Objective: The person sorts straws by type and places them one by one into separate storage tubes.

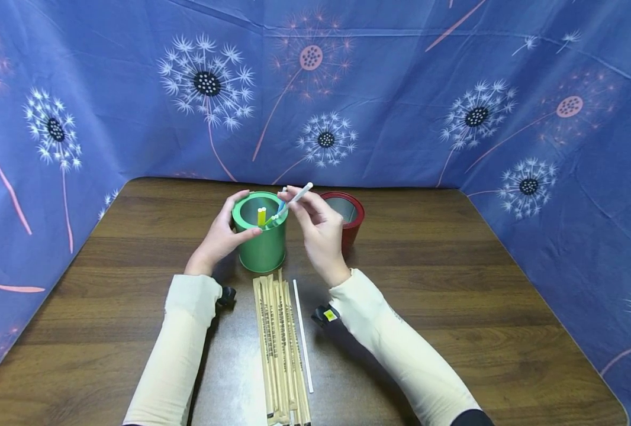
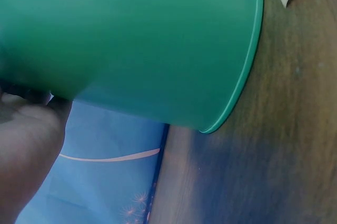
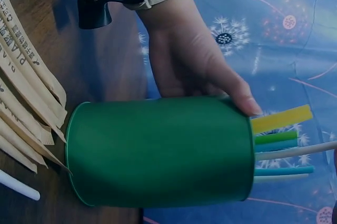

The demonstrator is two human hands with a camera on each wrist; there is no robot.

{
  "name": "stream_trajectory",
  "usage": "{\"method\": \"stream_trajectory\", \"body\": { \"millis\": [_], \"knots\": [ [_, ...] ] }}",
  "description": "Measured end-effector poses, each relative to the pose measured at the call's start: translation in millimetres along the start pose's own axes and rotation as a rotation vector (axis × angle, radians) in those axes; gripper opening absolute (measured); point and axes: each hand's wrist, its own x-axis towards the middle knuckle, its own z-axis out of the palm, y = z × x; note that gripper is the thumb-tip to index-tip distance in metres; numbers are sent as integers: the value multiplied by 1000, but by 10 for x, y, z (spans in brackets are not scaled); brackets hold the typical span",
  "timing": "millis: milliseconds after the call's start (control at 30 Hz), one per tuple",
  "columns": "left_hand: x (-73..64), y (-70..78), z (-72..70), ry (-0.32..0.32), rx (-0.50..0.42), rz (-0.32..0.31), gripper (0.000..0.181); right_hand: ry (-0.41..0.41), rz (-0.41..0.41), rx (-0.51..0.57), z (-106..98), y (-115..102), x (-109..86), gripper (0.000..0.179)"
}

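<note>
Left hand: curled round the green can, thumb at the near rim, fingers on the far side
Right hand: pinching a white straw above the can's right rim
Green can: upright on the table, with 2 yellow straws and some blue and green ones inside
Red can: upright behind the right hand, partly hidden
Paper-wrapped straws: bundled on the person's side of the green can
Loose straw: white, lying just right of the bundle
</note>
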Motion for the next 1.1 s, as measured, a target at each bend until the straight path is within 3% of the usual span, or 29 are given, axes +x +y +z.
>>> {"method": "stream_trajectory", "body": {
  "millis": [233,533,667,833,967,1100],
  "knots": [
    [-6,2,-8,-6,3,2,84,-20,123,-60,93,119,21,26],
    [-5,-4,-6,-12,-1,0,83,-36,177,-168,82,243,-14,26],
    [-2,-7,-5,-3,-4,4,83,-36,163,-196,34,228,-48,27],
    [-8,7,-3,2,-2,16,83,-39,83,-243,-54,158,-133,26],
    [-10,19,-3,-6,-10,9,82,-60,37,-327,-138,102,-243,24],
    [-5,14,-3,-5,-10,10,82,-113,58,-459,-214,55,-352,19]
  ]
}}
